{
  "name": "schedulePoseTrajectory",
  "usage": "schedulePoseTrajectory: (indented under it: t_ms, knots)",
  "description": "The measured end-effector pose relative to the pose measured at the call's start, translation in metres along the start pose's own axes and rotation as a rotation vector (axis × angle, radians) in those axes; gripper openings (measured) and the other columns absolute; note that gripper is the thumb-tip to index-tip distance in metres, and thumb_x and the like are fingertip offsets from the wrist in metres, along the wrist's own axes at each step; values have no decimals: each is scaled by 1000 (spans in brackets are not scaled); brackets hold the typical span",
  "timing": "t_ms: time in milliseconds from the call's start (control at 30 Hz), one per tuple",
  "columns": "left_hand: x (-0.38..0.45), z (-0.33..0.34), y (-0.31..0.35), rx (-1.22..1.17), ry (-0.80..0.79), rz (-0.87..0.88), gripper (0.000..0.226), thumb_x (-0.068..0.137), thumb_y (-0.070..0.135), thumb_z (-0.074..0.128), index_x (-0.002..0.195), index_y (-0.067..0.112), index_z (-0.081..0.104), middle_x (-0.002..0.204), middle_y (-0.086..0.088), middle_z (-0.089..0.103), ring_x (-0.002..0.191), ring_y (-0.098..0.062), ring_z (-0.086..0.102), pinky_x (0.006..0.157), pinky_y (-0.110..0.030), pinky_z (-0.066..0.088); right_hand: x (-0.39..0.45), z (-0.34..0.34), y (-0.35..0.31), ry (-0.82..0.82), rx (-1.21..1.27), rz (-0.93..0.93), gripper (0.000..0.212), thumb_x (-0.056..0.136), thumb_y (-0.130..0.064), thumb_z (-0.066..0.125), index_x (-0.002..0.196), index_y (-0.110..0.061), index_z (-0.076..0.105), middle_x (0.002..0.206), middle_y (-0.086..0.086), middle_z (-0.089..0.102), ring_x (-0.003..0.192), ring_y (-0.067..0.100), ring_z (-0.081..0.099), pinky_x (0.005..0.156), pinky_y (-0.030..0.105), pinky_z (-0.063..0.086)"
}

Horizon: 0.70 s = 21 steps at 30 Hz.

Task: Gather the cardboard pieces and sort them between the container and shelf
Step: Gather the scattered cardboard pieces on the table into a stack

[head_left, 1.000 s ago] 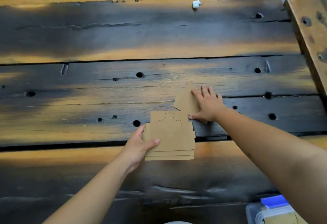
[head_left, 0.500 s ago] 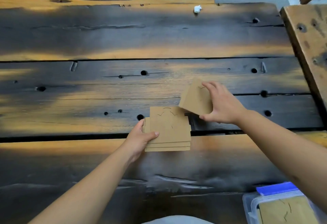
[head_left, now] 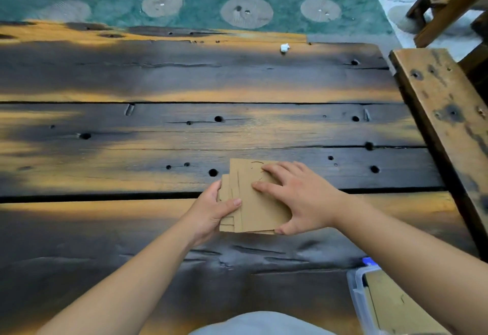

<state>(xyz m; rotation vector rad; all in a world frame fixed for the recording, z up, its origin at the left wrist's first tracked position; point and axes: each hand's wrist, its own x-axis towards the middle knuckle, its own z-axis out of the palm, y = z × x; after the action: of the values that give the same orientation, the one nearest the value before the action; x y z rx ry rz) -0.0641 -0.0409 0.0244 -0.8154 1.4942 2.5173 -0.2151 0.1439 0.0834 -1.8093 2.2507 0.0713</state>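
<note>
A stack of brown cardboard pieces [head_left: 253,202] lies over the middle of the dark wooden table [head_left: 184,75], slightly fanned, with curved cut lines on the top sheet. My left hand [head_left: 214,213] grips the stack's left edge, thumb on top. My right hand [head_left: 298,197] rests flat on the top piece, fingers spread over it and thumb hooked under the near right corner. A clear plastic container [head_left: 361,300] with a blue clip stands at the lower right; more cardboard lies inside it. My right forearm hides part of the container.
A small white scrap [head_left: 284,48] lies near the table's far edge. A worn wooden bench or shelf plank [head_left: 446,112] runs along the right side. Beyond the table lies a green patterned mat [head_left: 211,12] on the floor, with wooden furniture legs at the far right.
My right hand carried the loose cardboard piece from the right onto the stack and now presses it down. The left hand kept its hold on the stack. The camera tilted up.
</note>
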Motion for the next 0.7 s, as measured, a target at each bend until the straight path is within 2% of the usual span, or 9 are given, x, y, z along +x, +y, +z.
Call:
schedulePoseTrajectory:
  t_ms: [133, 233, 267, 333, 400, 467, 567, 633, 700]
  knots:
    - [-24, 9, -3, 65, 10, 63, 51, 75, 9, 71, 123, 11, 54, 115, -16, 69, 106, -31, 66, 89, -45, 54, -9, -1, -29, 71, 8, 17, 99, 64, -79, 53, 148, -32, 28, 155, 15, 26, 141, 34, 22, 112, 52, 26]
    - [-39, 11, 1, 30, 54, 102, 49, 74, 8, 69, 121, 10, 54, 118, -18, 68, 107, -30, 66, 87, -41, 55, -19, -1, -40, 253, 401, 277, 103, 67, -73, 61, 152, -35, 15, 163, 2, 5, 148, 22, 5, 119, 47, 17]
    - [-44, 11, 3, 23, 62, 108, 50, 74, 8, 69, 121, 10, 53, 119, -17, 68, 108, -30, 66, 87, -41, 55, -22, 0, -43, 339, 590, 419, 103, 69, -65, 67, 152, -36, 12, 163, -2, 7, 147, 18, 9, 118, 42, 19]
    - [-53, 11, 6, 28, 59, 121, 51, 74, 9, 70, 122, 12, 53, 119, -15, 68, 110, -29, 65, 89, -43, 54, -28, 2, -48, 431, 993, 617, 97, 76, -43, 76, 151, -37, 15, 157, -2, 28, 138, 14, 34, 113, 37, 33]
    - [-62, 13, 8, 37, 55, 139, 52, 74, 9, 70, 123, 14, 53, 120, -13, 68, 110, -29, 65, 91, -46, 53, -33, 2, -56, 399, 1271, 616, 82, 82, -28, 76, 144, -43, 25, 140, -4, 52, 117, 8, 57, 100, 36, 49]
    - [-68, 15, 10, 40, 62, 162, 54, 75, 9, 71, 125, 15, 53, 121, -12, 68, 111, -28, 65, 92, -47, 53, -38, 4, -63, 378, 1267, 580, 75, 82, -23, 75, 141, -41, 33, 127, -12, 60, 110, 5, 61, 96, 36, 51]
    - [-74, 18, 10, 40, 76, 206, 53, 80, 3, 71, 128, 16, 52, 123, -10, 67, 113, -29, 63, 92, -49, 52, -41, 5, -69, 401, 1289, 585, 84, 81, -23, 76, 146, -37, 26, 123, -17, 59, 113, 8, 60, 97, 37, 51]
    - [-76, 18, 9, 66, 102, 231, 50, 81, 3, 71, 125, 21, 55, 120, -6, 68, 110, -26, 65, 86, -47, 55, -44, 6, -71, 398, 1327, 590, 86, 81, -23, 77, 145, -40, 23, 123, -15, 60, 110, 5, 61, 93, 32, 53]
    - [-78, 19, 8, 132, 122, 258, 45, 82, 5, 71, 118, 30, 59, 115, 0, 71, 103, -20, 68, 75, -37, 58, -46, 8, -71, 396, 1324, 583, 69, 81, -19, 76, 134, -41, 37, 122, -14, 61, 106, 1, 63, 87, 27, 54]
